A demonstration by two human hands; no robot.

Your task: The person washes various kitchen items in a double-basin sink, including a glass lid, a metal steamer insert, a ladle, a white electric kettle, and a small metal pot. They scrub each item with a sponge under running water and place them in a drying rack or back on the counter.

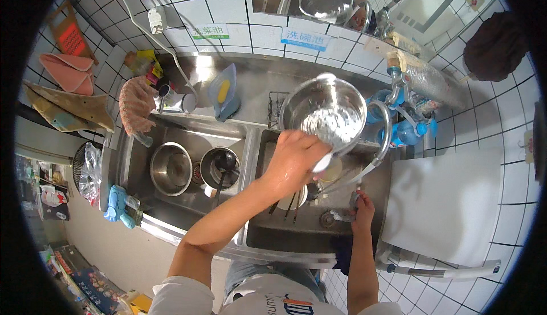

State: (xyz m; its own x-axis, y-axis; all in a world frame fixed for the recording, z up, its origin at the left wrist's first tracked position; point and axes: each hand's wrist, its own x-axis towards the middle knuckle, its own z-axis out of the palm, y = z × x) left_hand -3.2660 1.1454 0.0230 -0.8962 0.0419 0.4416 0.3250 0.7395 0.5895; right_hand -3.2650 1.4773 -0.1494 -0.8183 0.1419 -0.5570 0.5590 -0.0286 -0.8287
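My left hand (299, 152) grips a shiny metal pot (324, 114) by its near white handle (321, 163). The pot is raised over the back of the right sink basin (359, 234), with its inside facing up. Low in that basin, my right hand (363, 206) has its fingers closed on a small grey item (354, 199), too small to make out. A whitish wet scrap (341, 216) lies beside it, near the drain (327, 219). Left of there sit a white bowl (295, 202) and several chopsticks (295, 213), partly behind my left forearm.
A curved faucet (386, 131) reaches over the right basin. The left basin holds a steel bowl (171, 169) and a pot (209, 167) with ladles. Blue water bottles (406, 133) stand behind the faucet; a white board (444, 204) is at right. A blue pouch (225, 95) stands behind.
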